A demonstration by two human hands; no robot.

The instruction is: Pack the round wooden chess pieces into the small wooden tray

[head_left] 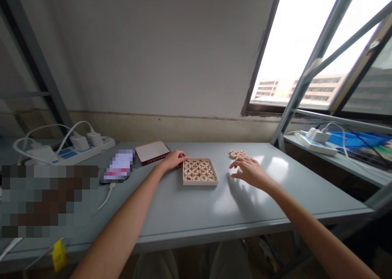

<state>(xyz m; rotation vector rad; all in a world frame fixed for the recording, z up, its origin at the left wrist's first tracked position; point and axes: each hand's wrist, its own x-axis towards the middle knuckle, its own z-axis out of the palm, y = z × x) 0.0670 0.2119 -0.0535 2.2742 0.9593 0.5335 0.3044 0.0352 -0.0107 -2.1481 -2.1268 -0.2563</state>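
Note:
A shallow pale wooden box [200,183] lies on the desk in front of me, filled with rows of round xiangqi pieces [195,172] marked with dark characters. My left hand [174,160] is at the box's left side, its fingers closed on the edge near the far corner. Right of the box, my right hand [247,170] hovers palm down with fingers apart and nothing visible in them. Just beyond it lies a group of loose xiangqi pieces [236,154], partly hidden by the hand.
The box lid [153,151], dark red with a pale inside, lies behind my left arm. Left of it are a phone [119,165] on a white cable and a power strip [88,150] with chargers. Another power strip [317,142] sits on the right-hand shelf.

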